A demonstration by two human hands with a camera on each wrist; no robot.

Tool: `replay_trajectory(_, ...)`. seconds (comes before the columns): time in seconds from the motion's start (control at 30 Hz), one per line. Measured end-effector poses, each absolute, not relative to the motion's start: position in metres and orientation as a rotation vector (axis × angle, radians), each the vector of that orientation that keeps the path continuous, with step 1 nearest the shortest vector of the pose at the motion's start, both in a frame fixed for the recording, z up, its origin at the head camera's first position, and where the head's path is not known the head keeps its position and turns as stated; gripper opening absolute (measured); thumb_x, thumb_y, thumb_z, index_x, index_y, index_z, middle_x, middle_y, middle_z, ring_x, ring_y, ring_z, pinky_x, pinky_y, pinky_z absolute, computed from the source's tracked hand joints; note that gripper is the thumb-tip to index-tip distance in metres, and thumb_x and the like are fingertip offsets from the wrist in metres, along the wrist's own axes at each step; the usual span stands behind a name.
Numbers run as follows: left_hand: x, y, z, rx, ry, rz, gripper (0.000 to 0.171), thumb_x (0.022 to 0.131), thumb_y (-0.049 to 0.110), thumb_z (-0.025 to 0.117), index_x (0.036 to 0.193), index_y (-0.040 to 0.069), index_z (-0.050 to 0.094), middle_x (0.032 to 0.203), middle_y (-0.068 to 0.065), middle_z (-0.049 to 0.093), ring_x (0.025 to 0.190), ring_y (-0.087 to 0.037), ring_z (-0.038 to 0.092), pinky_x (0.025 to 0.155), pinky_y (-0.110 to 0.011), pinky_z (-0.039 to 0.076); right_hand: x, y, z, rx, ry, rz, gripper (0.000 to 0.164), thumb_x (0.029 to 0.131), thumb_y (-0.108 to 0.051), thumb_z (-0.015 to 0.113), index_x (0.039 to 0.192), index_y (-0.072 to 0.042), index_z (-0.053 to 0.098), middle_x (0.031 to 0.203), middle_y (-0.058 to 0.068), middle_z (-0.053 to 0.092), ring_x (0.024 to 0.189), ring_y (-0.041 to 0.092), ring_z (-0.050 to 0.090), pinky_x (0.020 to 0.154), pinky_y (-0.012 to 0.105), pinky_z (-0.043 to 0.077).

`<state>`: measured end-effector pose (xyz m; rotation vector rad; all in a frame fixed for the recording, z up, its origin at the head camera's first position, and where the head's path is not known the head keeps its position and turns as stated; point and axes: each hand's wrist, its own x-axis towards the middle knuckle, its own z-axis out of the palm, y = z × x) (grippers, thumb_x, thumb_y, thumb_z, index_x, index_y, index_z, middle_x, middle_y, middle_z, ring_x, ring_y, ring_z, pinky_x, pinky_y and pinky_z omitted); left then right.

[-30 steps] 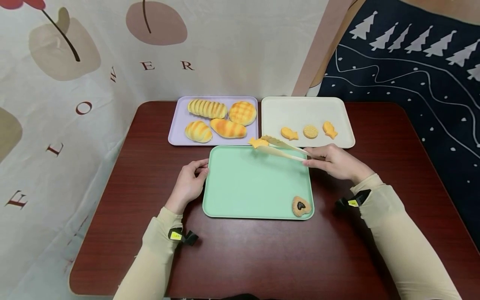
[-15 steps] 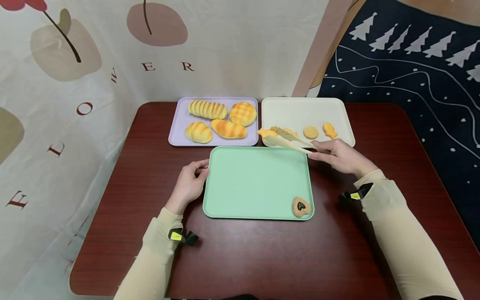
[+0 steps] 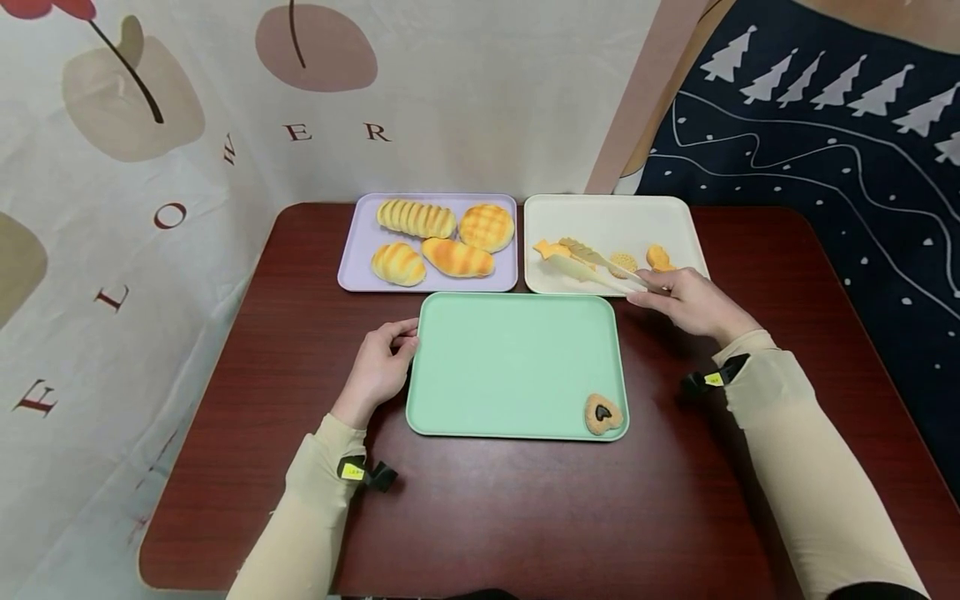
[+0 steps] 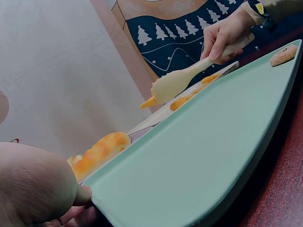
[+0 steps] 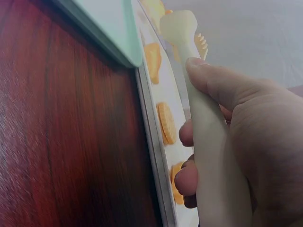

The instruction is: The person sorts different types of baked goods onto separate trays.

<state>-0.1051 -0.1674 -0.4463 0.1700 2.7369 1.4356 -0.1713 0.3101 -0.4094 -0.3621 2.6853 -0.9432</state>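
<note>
My right hand grips a pair of cream tongs, thumb along one arm in the right wrist view. At the tongs' tips sits a fish-shaped cracker, over the left part of the white tray. The tongs partly hide another fish cracker and a round cracker there. A third fish cracker lies at the right, by my knuckles. My left hand holds the left edge of the green tray, thumb at its rim. A heart-shaped cookie lies in that tray's near right corner.
A lilac tray at the back left carries several breads, among them a round bun and a ridged loaf. It stands beside the white tray, behind the green one. The brown table ends at a printed cloth backdrop.
My right hand has moved right and slightly back, carrying the fish cracker in the tongs from the green tray's far edge to over the white tray. My left hand has stayed put.
</note>
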Motion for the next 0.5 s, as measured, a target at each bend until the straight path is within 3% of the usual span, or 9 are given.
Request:
replay_trajectory(0.03, -0.105, -0.168, -0.447, 0.168, 2.738, 1.437, 0.033, 0.100, 0.009, 0.055, 0.132, 0.000, 0.060, 0.119, -0.013, 0.065, 0.101, -0.025, 0.062, 0.084, -0.040, 0.050, -0.172, 0.311, -0.409, -0.347, 2.689, -0.937, 0.077, 0.091, -0.057, 0.060, 0.143, -0.001, 0.047, 0.146, 0.017, 0.044, 0.117, 0.030, 0.047, 0.072, 0.039, 0.046)
replay_trajectory(0.13, -0.105, -0.168, -0.447, 0.165, 2.739, 1.435, 0.033, 0.100, 0.010, 0.055, 0.132, 0.000, 0.060, 0.119, -0.013, 0.065, 0.101, -0.025, 0.062, 0.084, -0.040, 0.050, -0.174, 0.315, -0.408, -0.296, 2.686, -0.921, 0.080, 0.091, -0.060, 0.059, 0.145, -0.002, 0.046, 0.149, 0.015, 0.042, 0.106, 0.027, 0.046, 0.064, 0.039, 0.039)
replay_trajectory(0.2, -0.105, -0.168, -0.446, 0.167, 2.740, 1.433, 0.033, 0.100, 0.010, 0.055, 0.132, 0.000, 0.060, 0.119, -0.013, 0.065, 0.101, -0.026, 0.062, 0.084, -0.040, 0.050, -0.175, 0.317, -0.408, -0.264, 2.684, -0.899, 0.083, 0.090, -0.063, 0.057, 0.146, -0.004, 0.044, 0.152, 0.012, 0.037, 0.114, 0.026, 0.044, 0.077, 0.039, 0.042)
replay_trajectory(0.27, -0.105, -0.168, -0.445, 0.164, 2.738, 1.434, 0.033, 0.100, 0.010, 0.055, 0.132, 0.000, 0.060, 0.119, -0.013, 0.065, 0.101, -0.026, 0.062, 0.084, -0.040, 0.050, -0.176, 0.320, -0.407, -0.240, 2.689, -0.882, 0.084, 0.089, -0.066, 0.056, 0.147, -0.006, 0.044, 0.154, 0.011, 0.035, 0.115, 0.025, 0.043, 0.082, 0.041, 0.040)
replay_trajectory(0.37, -0.105, -0.167, -0.445, 0.170, 2.736, 1.433, 0.033, 0.100, 0.009, 0.055, 0.131, 0.000, 0.060, 0.118, -0.014, 0.065, 0.101, -0.026, 0.062, 0.084, -0.040, 0.050, -0.177, 0.325, -0.408, -0.217, 2.705, -0.869, 0.083, 0.088, -0.066, 0.056, 0.147, -0.009, 0.044, 0.153, 0.014, 0.036, 0.088, 0.028, 0.049, 0.068, 0.039, 0.042)
replay_trajectory(0.43, -0.105, -0.167, -0.445, 0.169, 2.732, 1.435, 0.033, 0.100, 0.009, 0.055, 0.131, 0.000, 0.060, 0.119, -0.014, 0.064, 0.101, -0.027, 0.062, 0.085, -0.040, 0.050, -0.177, 0.328, -0.409, -0.187, 2.695, -0.875, 0.083, 0.088, -0.067, 0.056, 0.148, -0.011, 0.044, 0.141, 0.021, 0.049, 0.068, 0.027, 0.044, 0.054, 0.037, 0.038)
replay_trajectory(0.5, -0.105, -0.168, -0.446, 0.168, 2.729, 1.431, 0.033, 0.100, 0.009, 0.055, 0.132, 0.000, 0.060, 0.120, -0.014, 0.064, 0.102, -0.027, 0.061, 0.085, -0.040, 0.049, -0.177, 0.331, -0.410, -0.156, 2.682, -0.877, 0.083, 0.087, -0.067, 0.057, 0.148, -0.013, 0.044, 0.118, 0.023, 0.060, 0.058, 0.025, 0.042, 0.048, 0.035, 0.037)
